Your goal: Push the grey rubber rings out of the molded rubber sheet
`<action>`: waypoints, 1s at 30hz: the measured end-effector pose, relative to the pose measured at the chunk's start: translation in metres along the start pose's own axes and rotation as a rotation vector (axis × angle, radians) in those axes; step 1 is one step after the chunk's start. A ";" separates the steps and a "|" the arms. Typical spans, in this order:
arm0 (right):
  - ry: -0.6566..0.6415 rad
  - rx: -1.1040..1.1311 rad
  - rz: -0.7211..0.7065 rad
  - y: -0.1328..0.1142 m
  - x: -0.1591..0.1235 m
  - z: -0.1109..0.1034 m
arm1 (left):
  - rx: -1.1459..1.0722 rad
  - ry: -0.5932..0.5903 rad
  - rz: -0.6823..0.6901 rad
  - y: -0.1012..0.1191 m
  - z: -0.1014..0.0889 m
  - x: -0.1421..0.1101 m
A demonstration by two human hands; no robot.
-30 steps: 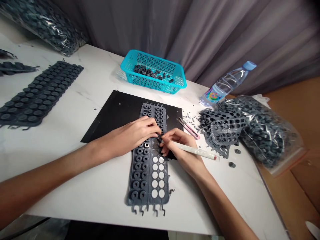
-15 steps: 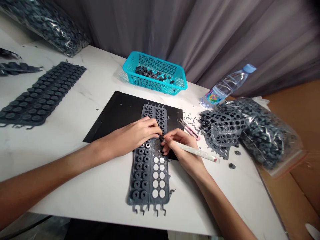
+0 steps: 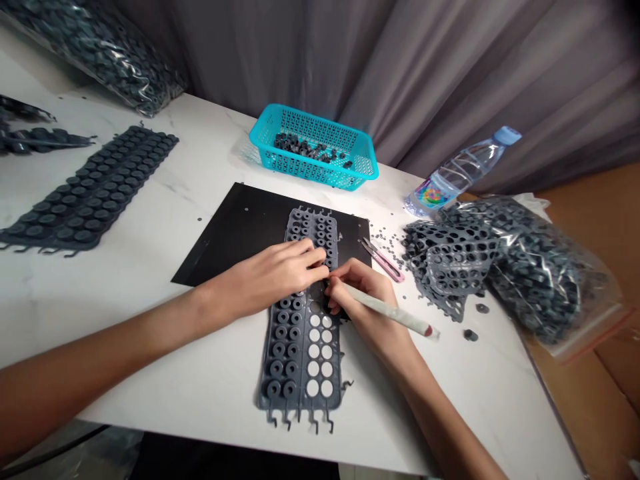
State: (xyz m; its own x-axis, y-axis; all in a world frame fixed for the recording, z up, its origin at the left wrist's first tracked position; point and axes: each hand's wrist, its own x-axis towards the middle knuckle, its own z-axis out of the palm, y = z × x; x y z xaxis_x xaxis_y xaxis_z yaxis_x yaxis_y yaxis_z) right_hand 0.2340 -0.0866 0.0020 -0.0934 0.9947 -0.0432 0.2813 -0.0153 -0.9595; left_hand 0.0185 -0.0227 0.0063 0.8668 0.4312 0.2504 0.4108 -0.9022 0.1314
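A dark grey moulded rubber sheet lies lengthwise before me, its far part over a black mat. Rows of round ring-shaped pieces stand on it, and the near right columns show open round holes with the white table beneath. Across its middle rests my left hand, fingers bent and fingertips closed together at the right columns; what they pinch is hidden. My right hand grips a white pen-like tool with a reddish end. The tool's tip is hidden close to the left fingertips.
A turquoise basket with small dark pieces stands behind the mat. Pink-handled snips, holed rubber scraps, a water bottle and a filled plastic bag lie to the right. Another rubber sheet and bag are left.
The view has shifted slightly, so things sit a little further right. My left fingers have moved slightly over the sheet, and the tool's angle has steepened a little. Both hands stay at the same place.
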 end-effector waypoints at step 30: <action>-0.108 0.175 0.060 0.000 0.003 -0.018 | -0.560 0.073 -0.215 -0.007 0.001 0.000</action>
State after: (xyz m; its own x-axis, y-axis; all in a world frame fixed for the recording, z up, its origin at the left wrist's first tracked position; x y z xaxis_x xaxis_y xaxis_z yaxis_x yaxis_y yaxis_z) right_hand 0.2508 -0.0819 0.0066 -0.1862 0.9749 -0.1220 0.1197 -0.1007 -0.9877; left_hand 0.0162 -0.0168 0.0044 0.7510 0.6208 0.2252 0.3462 -0.6605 0.6662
